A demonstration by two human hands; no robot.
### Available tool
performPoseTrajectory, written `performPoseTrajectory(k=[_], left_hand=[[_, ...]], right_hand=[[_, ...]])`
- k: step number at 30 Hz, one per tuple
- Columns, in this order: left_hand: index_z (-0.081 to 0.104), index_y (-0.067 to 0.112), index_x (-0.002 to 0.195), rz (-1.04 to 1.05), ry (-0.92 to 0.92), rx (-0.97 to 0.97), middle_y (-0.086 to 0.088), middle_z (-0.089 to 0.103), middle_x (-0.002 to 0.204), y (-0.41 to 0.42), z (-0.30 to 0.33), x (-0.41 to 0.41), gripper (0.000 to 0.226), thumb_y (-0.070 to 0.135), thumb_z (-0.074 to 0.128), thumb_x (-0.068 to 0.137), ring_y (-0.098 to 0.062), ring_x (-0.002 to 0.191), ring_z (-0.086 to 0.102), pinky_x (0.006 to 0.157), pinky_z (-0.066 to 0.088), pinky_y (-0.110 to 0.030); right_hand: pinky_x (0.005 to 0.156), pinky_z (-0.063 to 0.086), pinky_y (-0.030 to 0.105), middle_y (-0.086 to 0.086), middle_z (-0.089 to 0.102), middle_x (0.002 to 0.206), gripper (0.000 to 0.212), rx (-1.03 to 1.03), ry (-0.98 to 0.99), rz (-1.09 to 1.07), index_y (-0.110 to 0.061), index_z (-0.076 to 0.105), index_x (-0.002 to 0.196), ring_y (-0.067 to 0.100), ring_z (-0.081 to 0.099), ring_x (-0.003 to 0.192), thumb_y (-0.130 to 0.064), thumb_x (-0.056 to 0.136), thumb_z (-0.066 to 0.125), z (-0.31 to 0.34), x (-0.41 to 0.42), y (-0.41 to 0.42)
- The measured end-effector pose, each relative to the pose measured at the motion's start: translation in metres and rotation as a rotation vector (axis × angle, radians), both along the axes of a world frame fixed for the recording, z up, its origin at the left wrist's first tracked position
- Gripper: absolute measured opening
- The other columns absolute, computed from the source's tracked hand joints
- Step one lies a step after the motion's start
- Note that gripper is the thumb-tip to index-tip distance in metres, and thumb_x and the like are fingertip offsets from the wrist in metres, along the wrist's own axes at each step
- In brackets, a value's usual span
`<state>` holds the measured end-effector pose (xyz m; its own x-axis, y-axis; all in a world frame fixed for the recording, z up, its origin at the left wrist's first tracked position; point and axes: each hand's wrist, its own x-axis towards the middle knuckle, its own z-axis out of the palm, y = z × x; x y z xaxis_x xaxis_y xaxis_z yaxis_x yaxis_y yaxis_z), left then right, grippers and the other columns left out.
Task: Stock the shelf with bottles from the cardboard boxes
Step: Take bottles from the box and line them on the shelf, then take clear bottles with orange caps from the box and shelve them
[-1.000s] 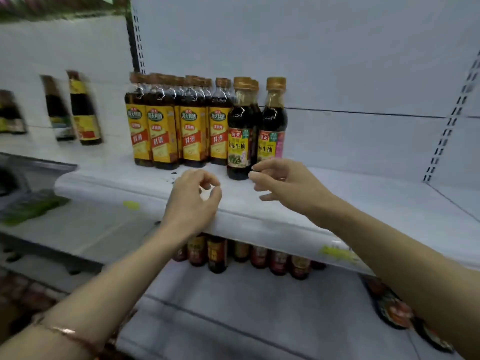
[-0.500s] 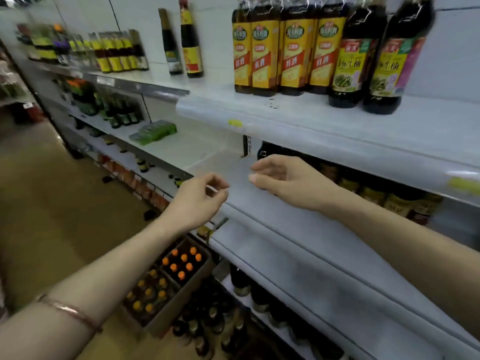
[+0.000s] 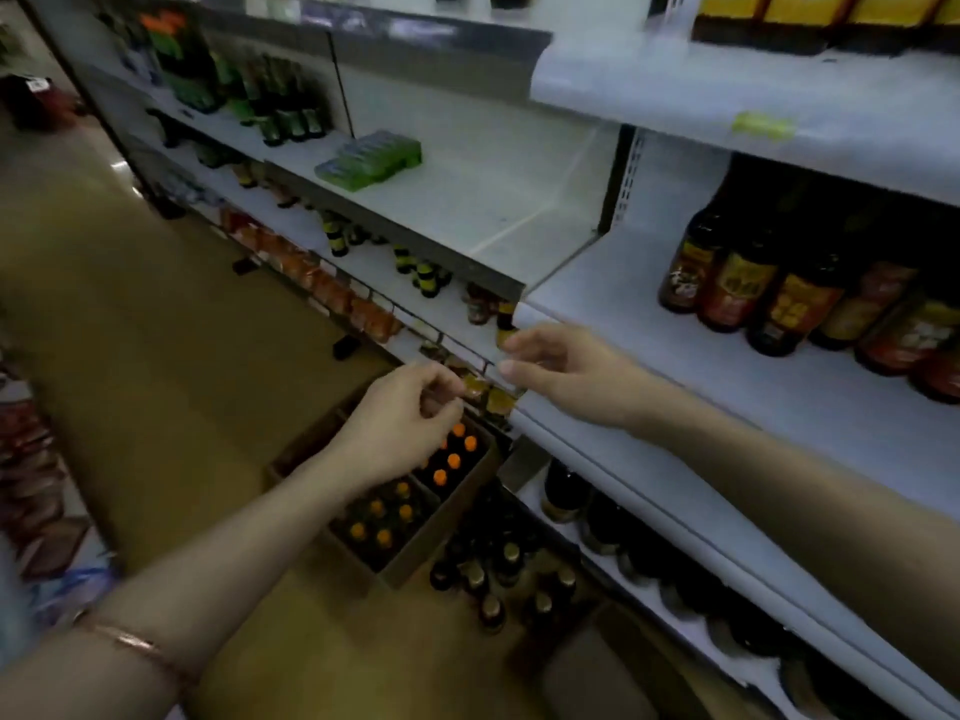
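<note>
A cardboard box [image 3: 415, 558] of dark bottles with orange caps [image 3: 452, 462] stands on the floor beside the white shelving [image 3: 779, 397]. My left hand [image 3: 400, 423] hangs above the box, fingers loosely curled, holding nothing. My right hand [image 3: 566, 371] is level with the front edge of the middle shelf, fingers relaxed and empty. Dark sauce bottles [image 3: 743, 288] stand at the back of that shelf. Yellow-labelled bottles [image 3: 831, 13] sit on the top shelf, cut off by the frame.
Loose dark bottles [image 3: 498, 579] stand on the floor beside the box. A green pack [image 3: 371, 158] lies on the neighbouring shelf. More bottles [image 3: 675, 563] fill the bottom shelf. The tan aisle floor [image 3: 130, 356] stretches left.
My view has swung down from the top shelf toward the floor. Both hands came away from the shelf bottles and dropped, now over the cardboard box.
</note>
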<state>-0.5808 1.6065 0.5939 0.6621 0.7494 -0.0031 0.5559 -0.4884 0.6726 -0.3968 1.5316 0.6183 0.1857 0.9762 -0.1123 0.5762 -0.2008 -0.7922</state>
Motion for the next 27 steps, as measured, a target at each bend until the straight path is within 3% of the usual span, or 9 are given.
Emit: performPoseTrajectory(k=[3,7,10,13,15,18,22,27], left_hand=[[0.058,0.026,0.101,0.053,0.026,-0.043,0.010,0.053,0.099,0.031,-0.032,-0.042,0.006,0.023,0.055,0.097,-0.001,0.083,0.054,0.060,0.041,-0.005],[0.057,0.031,0.095,0.178,0.057,-0.130,0.012,0.051,0.098,0.066,-0.091,-0.087,0.010,0.021,0.056,0.095,-0.002,0.084,0.055,0.063,0.042,-0.009],[0.053,0.034,0.090,0.252,0.090,-0.173,0.011,0.048,0.096,0.084,-0.143,-0.110,0.017,0.017,0.055,0.095,-0.006,0.083,0.057,0.070,0.043,-0.014],[0.054,0.027,0.101,0.299,0.148,-0.251,0.014,0.044,0.098,0.101,-0.193,-0.124,0.012,0.016,0.053,0.096,-0.010,0.088,0.055,0.076,0.044,-0.020],[0.056,0.021,0.115,0.346,0.204,-0.288,0.008,0.046,0.107,0.115,-0.226,-0.128,0.019,0.017,0.053,0.097,-0.010,0.093,0.053,0.078,0.041,-0.018],[0.054,0.017,0.125,0.385,0.227,-0.320,0.002,0.047,0.114,0.140,-0.279,-0.127,0.028,0.019,0.053,0.097,-0.016,0.096,0.057,0.086,0.047,-0.029],[0.047,0.018,0.133,0.404,0.240,-0.361,-0.001,0.043,0.126,0.164,-0.352,-0.112,0.035,0.022,0.050,0.099,-0.016,0.102,0.053,0.082,0.040,-0.022],[0.030,0.024,0.147,0.390,0.220,-0.485,-0.002,0.034,0.147,0.176,-0.457,-0.095,0.054,0.021,0.051,0.098,-0.021,0.129,0.043,0.095,0.039,-0.026]], right_hand=[[0.087,0.049,0.023,-0.013,0.061,0.106,0.038,-0.051,0.009,0.078,-0.021,0.056,0.126,0.005,0.060,0.099,-0.042,0.094,0.057,-0.024,-0.037,0.037],[0.069,0.048,0.011,-0.021,0.058,0.095,0.034,-0.152,0.059,0.173,-0.024,0.054,0.125,-0.004,0.058,0.086,-0.041,0.095,0.056,-0.070,-0.070,0.083],[0.072,0.046,0.014,-0.018,0.060,0.102,0.038,-0.227,0.076,0.222,-0.023,0.054,0.128,-0.002,0.056,0.091,-0.043,0.095,0.056,-0.115,-0.085,0.116],[0.075,0.046,0.016,-0.011,0.060,0.113,0.042,-0.278,0.097,0.249,-0.021,0.052,0.132,0.005,0.058,0.100,-0.042,0.096,0.056,-0.165,-0.093,0.145],[0.079,0.044,0.020,-0.007,0.059,0.119,0.043,-0.329,0.121,0.261,-0.020,0.050,0.134,0.012,0.058,0.106,-0.041,0.096,0.055,-0.199,-0.095,0.163],[0.083,0.044,0.023,-0.004,0.057,0.126,0.045,-0.340,0.124,0.252,-0.019,0.049,0.135,0.012,0.057,0.109,-0.041,0.096,0.056,-0.258,-0.094,0.188],[0.087,0.044,0.024,-0.003,0.055,0.131,0.047,-0.387,0.168,0.197,-0.017,0.049,0.137,0.014,0.054,0.117,-0.038,0.095,0.058,-0.337,-0.097,0.211],[0.095,0.047,0.029,0.000,0.052,0.134,0.047,-0.393,0.284,0.081,-0.017,0.046,0.139,0.015,0.053,0.120,-0.027,0.095,0.061,-0.442,-0.103,0.224]])
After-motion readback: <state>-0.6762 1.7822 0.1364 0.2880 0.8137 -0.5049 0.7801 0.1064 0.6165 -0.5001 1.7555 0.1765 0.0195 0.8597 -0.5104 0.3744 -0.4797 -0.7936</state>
